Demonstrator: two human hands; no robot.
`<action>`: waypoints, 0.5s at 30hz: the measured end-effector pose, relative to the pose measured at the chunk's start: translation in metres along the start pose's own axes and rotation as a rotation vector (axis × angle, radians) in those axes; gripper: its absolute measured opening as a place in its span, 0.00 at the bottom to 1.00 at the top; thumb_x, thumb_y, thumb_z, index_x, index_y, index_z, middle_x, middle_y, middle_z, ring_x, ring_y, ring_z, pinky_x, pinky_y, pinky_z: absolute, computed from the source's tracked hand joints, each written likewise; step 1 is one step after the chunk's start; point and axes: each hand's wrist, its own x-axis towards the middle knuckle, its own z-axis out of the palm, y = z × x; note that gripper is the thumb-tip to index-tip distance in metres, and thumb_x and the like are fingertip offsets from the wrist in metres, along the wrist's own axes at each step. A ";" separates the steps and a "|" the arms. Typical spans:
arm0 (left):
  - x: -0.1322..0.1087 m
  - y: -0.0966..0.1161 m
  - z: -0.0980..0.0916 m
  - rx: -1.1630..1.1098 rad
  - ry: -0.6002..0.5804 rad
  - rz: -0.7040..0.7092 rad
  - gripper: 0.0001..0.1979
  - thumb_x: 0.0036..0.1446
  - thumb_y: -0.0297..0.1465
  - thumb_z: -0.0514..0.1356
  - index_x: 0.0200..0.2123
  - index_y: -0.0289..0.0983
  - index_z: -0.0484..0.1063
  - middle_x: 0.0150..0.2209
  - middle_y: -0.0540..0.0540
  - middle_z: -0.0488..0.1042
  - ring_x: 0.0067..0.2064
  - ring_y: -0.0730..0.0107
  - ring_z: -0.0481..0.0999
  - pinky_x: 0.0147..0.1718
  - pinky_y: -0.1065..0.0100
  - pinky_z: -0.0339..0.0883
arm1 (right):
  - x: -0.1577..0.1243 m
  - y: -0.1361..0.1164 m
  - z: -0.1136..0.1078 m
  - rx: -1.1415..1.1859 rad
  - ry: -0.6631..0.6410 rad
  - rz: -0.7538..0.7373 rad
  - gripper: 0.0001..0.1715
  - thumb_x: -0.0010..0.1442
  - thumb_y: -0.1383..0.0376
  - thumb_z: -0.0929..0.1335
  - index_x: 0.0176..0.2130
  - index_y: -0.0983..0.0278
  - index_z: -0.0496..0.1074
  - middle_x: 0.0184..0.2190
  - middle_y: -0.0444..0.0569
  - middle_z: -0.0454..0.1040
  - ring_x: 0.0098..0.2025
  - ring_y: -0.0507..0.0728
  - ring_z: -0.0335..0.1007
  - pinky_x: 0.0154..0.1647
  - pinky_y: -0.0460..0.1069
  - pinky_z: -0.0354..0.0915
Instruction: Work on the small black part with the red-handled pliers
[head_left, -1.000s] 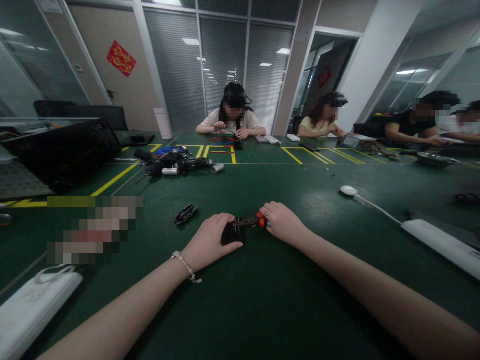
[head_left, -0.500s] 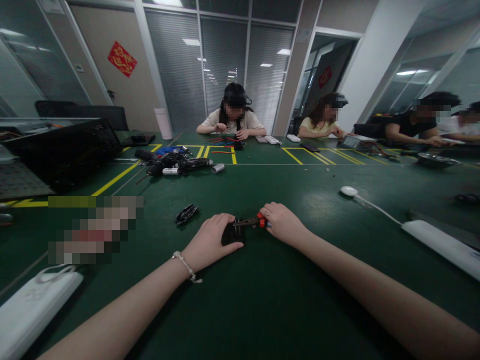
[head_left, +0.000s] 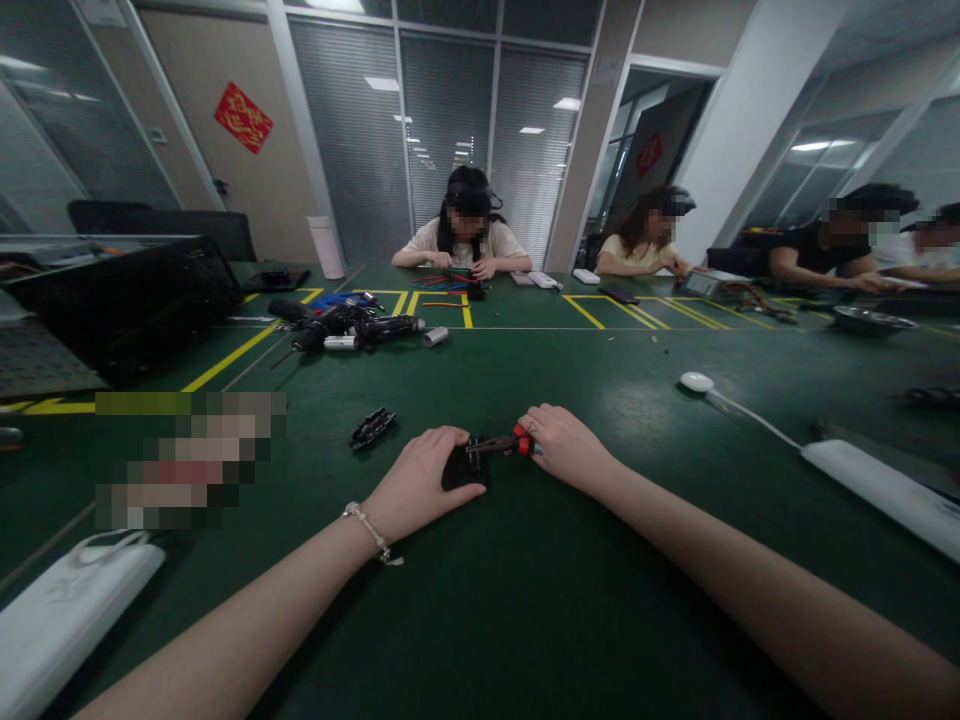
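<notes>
Green table [head_left: 525, 600]; left hand [head_left: 416, 485] curls over a small black part [head_left: 463, 470] at centre, right hand [head_left: 566, 445], at its 3 o'clock, closed on pliers [head_left: 504, 441]. Part looks light, rigid, likely slippery; best pinned by its sides

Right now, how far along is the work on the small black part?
Done: perhaps one black piece, lying apart on the green table. In hand: the left hand pins the small black part down while the right hand holds red-handled pliers with the tips at that part. Left: the pliers are engaged and the part is not set aside, so this step looks unfinished.
</notes>
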 end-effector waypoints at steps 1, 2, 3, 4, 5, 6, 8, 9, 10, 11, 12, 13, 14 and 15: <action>0.000 0.000 0.000 0.000 0.000 -0.002 0.26 0.47 0.46 0.57 0.47 0.40 0.59 0.46 0.45 0.65 0.47 0.58 0.65 0.45 0.59 0.58 | 0.000 0.000 0.000 0.000 -0.001 0.005 0.15 0.47 0.70 0.66 0.38 0.68 0.66 0.33 0.51 0.66 0.34 0.55 0.59 0.34 0.48 0.56; 0.000 0.000 0.000 0.000 0.000 -0.004 0.26 0.47 0.46 0.57 0.47 0.40 0.59 0.46 0.45 0.65 0.47 0.58 0.65 0.45 0.59 0.58 | 0.000 0.000 0.000 0.001 -0.004 0.008 0.15 0.47 0.70 0.66 0.38 0.68 0.66 0.33 0.50 0.66 0.34 0.55 0.59 0.34 0.48 0.57; 0.000 0.000 0.000 0.000 -0.002 -0.006 0.26 0.47 0.46 0.57 0.47 0.40 0.59 0.46 0.45 0.65 0.47 0.59 0.65 0.45 0.59 0.59 | 0.000 0.000 0.000 0.002 -0.006 0.010 0.16 0.46 0.69 0.66 0.38 0.68 0.66 0.34 0.50 0.66 0.34 0.55 0.59 0.34 0.48 0.57; 0.000 0.000 -0.001 0.000 -0.003 -0.007 0.26 0.47 0.46 0.57 0.47 0.40 0.59 0.46 0.45 0.65 0.47 0.59 0.65 0.45 0.59 0.59 | 0.000 0.000 0.000 0.004 -0.007 0.012 0.16 0.46 0.69 0.66 0.38 0.68 0.65 0.34 0.50 0.66 0.34 0.55 0.59 0.34 0.48 0.57; 0.000 0.000 -0.001 -0.001 -0.004 -0.009 0.26 0.47 0.46 0.57 0.47 0.40 0.59 0.46 0.45 0.65 0.47 0.59 0.65 0.45 0.59 0.59 | 0.000 0.000 0.000 0.007 -0.008 0.013 0.16 0.46 0.70 0.66 0.38 0.68 0.65 0.34 0.50 0.66 0.34 0.55 0.59 0.34 0.48 0.57; 0.000 0.000 -0.001 -0.003 -0.006 -0.009 0.26 0.47 0.46 0.57 0.47 0.40 0.59 0.46 0.45 0.65 0.47 0.59 0.65 0.45 0.59 0.59 | 0.000 0.000 0.000 0.010 -0.008 0.012 0.16 0.46 0.70 0.66 0.38 0.68 0.65 0.33 0.50 0.66 0.34 0.55 0.59 0.34 0.48 0.56; 0.000 0.000 0.000 -0.006 -0.009 -0.006 0.26 0.47 0.47 0.57 0.47 0.40 0.59 0.46 0.45 0.65 0.47 0.59 0.65 0.45 0.59 0.59 | 0.000 0.000 -0.001 0.015 -0.011 0.006 0.15 0.46 0.70 0.66 0.38 0.68 0.66 0.33 0.50 0.66 0.33 0.55 0.59 0.34 0.48 0.56; 0.000 0.000 0.000 -0.007 -0.009 -0.005 0.26 0.47 0.47 0.57 0.47 0.40 0.59 0.46 0.45 0.65 0.47 0.59 0.65 0.45 0.59 0.59 | 0.000 0.000 -0.001 0.017 -0.012 0.002 0.14 0.46 0.70 0.66 0.37 0.68 0.66 0.33 0.50 0.66 0.33 0.55 0.59 0.34 0.48 0.56; 0.000 0.000 0.000 -0.007 -0.009 -0.005 0.26 0.47 0.47 0.57 0.47 0.40 0.59 0.46 0.45 0.65 0.47 0.59 0.65 0.45 0.59 0.59 | 0.000 0.000 -0.001 0.019 -0.012 0.000 0.14 0.46 0.70 0.66 0.37 0.68 0.66 0.33 0.50 0.66 0.33 0.55 0.59 0.34 0.48 0.56; 0.000 0.000 0.000 -0.007 -0.008 -0.005 0.26 0.47 0.47 0.57 0.47 0.40 0.59 0.46 0.45 0.65 0.47 0.59 0.65 0.45 0.59 0.59 | 0.000 0.000 -0.002 0.022 -0.011 -0.002 0.14 0.46 0.70 0.66 0.37 0.68 0.66 0.33 0.50 0.66 0.33 0.55 0.59 0.34 0.48 0.56; 0.000 -0.001 0.000 -0.006 -0.006 -0.007 0.26 0.47 0.47 0.57 0.47 0.40 0.59 0.46 0.45 0.65 0.47 0.59 0.65 0.44 0.59 0.59 | 0.000 0.000 -0.002 0.024 -0.011 -0.003 0.14 0.46 0.71 0.65 0.37 0.68 0.66 0.33 0.50 0.66 0.33 0.55 0.59 0.34 0.48 0.56; 0.000 -0.001 0.000 -0.005 -0.006 -0.008 0.26 0.47 0.47 0.57 0.47 0.40 0.59 0.46 0.45 0.65 0.47 0.59 0.65 0.44 0.59 0.59 | 0.000 0.000 -0.002 0.026 -0.010 -0.003 0.14 0.46 0.71 0.65 0.37 0.68 0.66 0.33 0.50 0.66 0.34 0.55 0.59 0.35 0.48 0.56; 0.000 0.000 0.000 -0.004 -0.004 -0.009 0.26 0.47 0.47 0.57 0.47 0.40 0.59 0.46 0.45 0.65 0.47 0.59 0.65 0.44 0.59 0.59 | 0.000 0.000 -0.002 0.027 -0.010 -0.003 0.14 0.47 0.71 0.65 0.38 0.68 0.66 0.33 0.50 0.66 0.34 0.55 0.59 0.35 0.48 0.56; 0.000 0.000 0.000 -0.003 -0.004 -0.007 0.26 0.47 0.46 0.57 0.47 0.40 0.59 0.46 0.45 0.65 0.47 0.59 0.65 0.44 0.59 0.59 | 0.000 0.000 -0.002 0.025 -0.009 -0.003 0.15 0.47 0.70 0.65 0.38 0.68 0.66 0.33 0.50 0.66 0.34 0.55 0.59 0.35 0.48 0.56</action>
